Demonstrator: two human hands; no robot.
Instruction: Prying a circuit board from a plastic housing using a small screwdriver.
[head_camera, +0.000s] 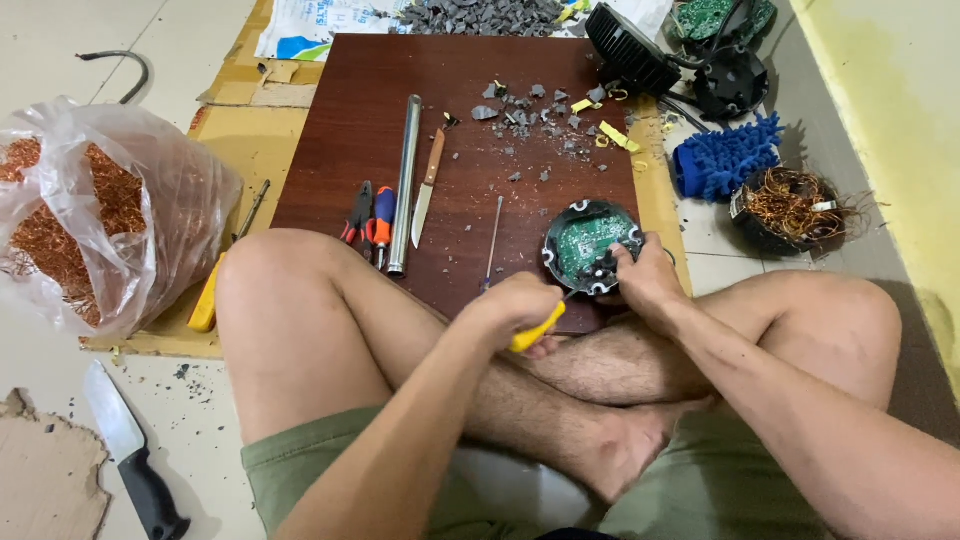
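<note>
My left hand (515, 305) is closed around a yellow-handled screwdriver (540, 325); its tip points at the near edge of a round black housing (560, 232) that holds a green circuit board (588, 238). My right hand (645, 275) grips that housing at its right rim and keeps it tilted on the dark brown board (370, 110). Both hands sit just past my crossed legs.
On the board lie a metal tube (405, 180), a wooden-handled knife (427, 187), pliers (360, 215), an orange-and-blue screwdriver (383, 215), a thin screwdriver (492, 240) and grey debris (530, 110). At left a plastic bag of copper wire (70, 210), a black-handled knife (125, 450). At right a blue mitt (725, 157), a copper coil (795, 205).
</note>
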